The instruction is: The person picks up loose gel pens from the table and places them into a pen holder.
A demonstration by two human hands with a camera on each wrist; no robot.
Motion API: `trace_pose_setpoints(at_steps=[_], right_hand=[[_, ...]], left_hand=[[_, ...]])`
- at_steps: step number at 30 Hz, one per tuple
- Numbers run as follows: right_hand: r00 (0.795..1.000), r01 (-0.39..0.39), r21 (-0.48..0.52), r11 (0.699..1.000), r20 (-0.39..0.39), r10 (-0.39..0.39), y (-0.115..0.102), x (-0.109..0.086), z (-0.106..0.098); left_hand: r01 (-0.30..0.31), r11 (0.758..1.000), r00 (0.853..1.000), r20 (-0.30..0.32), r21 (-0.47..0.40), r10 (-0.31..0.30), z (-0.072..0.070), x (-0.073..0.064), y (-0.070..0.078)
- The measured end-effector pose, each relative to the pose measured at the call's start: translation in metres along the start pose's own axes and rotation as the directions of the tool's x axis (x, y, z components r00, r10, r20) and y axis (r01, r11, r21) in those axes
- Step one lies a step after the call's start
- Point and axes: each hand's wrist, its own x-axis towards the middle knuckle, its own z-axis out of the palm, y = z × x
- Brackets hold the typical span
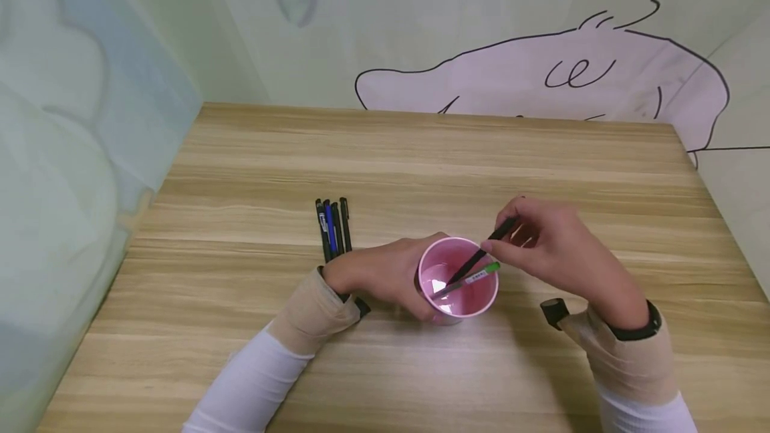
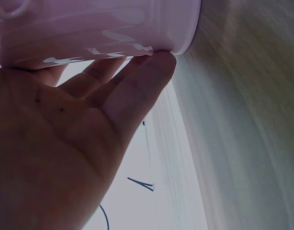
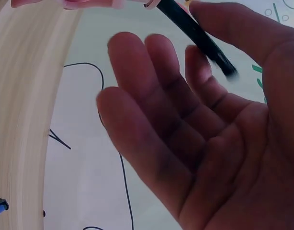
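My left hand (image 1: 388,271) grips a pink cup (image 1: 484,297) from its left side, thumb on the near side. In the left wrist view the fingers lie along the outer wall of the cup (image 2: 113,28). My right hand (image 1: 553,242) pinches a black pen (image 1: 471,262) between thumb and index finger, its lower end inside the cup. The other fingers are loosely bent, as the right wrist view shows beside the pen (image 3: 199,38). A clear pen with a green end (image 1: 476,277) leans in the cup, its green end at the right rim.
Several pens, black ones and a blue one (image 1: 330,226), lie side by side on the wooden table (image 1: 421,166) left of the cup, partly hidden behind my left wrist. A wall with cartoon drawings (image 1: 517,72) stands behind the table's far edge.
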Motion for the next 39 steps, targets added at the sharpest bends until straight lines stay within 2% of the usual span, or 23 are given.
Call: trace_pose_setpoints(at_steps=[5,10,27,35,39], right_hand=[[0.997,-0.022,0.018,1.000,0.068,0.021,0.000,-0.001,0.000],[0.996,-0.032,0.009,0.999,0.086,0.031,0.001,-0.001,0.000],[0.998,-0.034,-0.098,0.995,0.044,0.038,0.007,0.001,-0.005],[0.992,-0.113,-0.168,0.979,0.037,0.120,0.009,0.003,-0.004],[0.991,-0.123,-0.201,0.972,0.021,0.130,0.011,0.003,-0.003]], left_hand=[[-0.002,1.000,1.000,0.004,0.000,0.002,0.000,0.000,0.002],[-0.006,1.000,1.000,0.014,-0.014,0.006,-0.001,0.000,0.002],[0.011,1.000,1.000,0.004,0.023,-0.011,-0.001,-0.001,0.002],[0.000,1.000,1.000,0.008,0.015,0.000,-0.001,-0.001,0.001],[0.002,1.000,1.000,0.002,0.022,-0.002,-0.001,-0.001,0.001]])
